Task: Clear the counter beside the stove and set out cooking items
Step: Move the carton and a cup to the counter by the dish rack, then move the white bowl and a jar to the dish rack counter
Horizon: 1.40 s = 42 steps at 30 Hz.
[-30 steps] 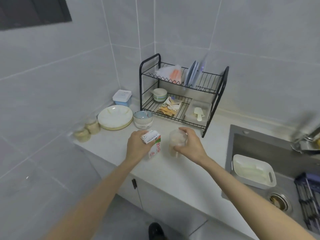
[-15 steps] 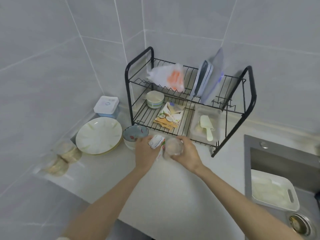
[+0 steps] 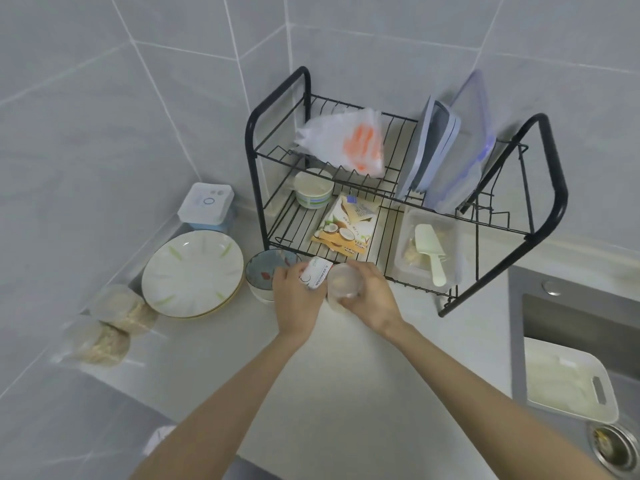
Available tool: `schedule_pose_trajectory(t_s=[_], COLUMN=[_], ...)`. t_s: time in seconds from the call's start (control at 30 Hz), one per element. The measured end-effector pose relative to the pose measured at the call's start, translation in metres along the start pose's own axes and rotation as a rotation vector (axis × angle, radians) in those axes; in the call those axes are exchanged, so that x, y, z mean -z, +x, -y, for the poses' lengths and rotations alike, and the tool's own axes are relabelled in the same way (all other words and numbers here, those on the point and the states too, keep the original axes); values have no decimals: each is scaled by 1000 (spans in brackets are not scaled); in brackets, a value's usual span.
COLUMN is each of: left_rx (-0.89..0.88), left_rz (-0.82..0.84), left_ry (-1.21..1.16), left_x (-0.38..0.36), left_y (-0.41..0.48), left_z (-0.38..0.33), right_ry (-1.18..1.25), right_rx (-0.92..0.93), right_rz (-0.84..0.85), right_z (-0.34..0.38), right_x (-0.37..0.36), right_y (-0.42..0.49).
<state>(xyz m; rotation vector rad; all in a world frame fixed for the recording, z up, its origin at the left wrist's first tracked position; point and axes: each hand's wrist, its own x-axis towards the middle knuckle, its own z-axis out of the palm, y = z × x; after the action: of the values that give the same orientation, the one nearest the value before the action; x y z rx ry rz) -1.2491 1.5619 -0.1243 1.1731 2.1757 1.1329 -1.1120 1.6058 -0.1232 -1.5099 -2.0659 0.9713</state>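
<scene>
My left hand grips a small white carton with green and red print. Right beside it, my right hand holds a clear plastic cup with pale contents. Both hands are low over the grey counter, just in front of the black two-tier dish rack. A blue patterned bowl stands directly left of my left hand.
Stacked white plates and a lidded white box sit in the left corner, with two wrapped packets by the counter's edge. The rack holds a bag, lids, a cup, sachets and a scoop tub. A sink with a white tray lies right.
Both hands have carried the carton and the cup forward across the counter to the foot of the rack. My view has moved in closer and tilted down.
</scene>
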Motion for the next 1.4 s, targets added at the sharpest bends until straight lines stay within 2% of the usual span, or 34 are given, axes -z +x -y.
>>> schedule_pose_trajectory(t_s=[0.27,0.63,0.9,1.13,1.4], left_rx=[-89,-277,-407,-536,-725], left_rz=[84,239,498,678,920], left_ry=[30,-64,-47,-133,-188], left_x=[21,56,73,65,22], left_y=[1,-30,-98,-171,-279], left_z=[-7,-18,-39,-98,-174], right_ry=[-44,17,123,158,117], right_rx=[-43,-68,-187,-283,-392], right_rz=[15,-174,-494,-723,-985], right_z=[-1,13,21,14,-10], right_x=[3,33,49,85,146], right_y=[-3,-82,-203,-306,-437])
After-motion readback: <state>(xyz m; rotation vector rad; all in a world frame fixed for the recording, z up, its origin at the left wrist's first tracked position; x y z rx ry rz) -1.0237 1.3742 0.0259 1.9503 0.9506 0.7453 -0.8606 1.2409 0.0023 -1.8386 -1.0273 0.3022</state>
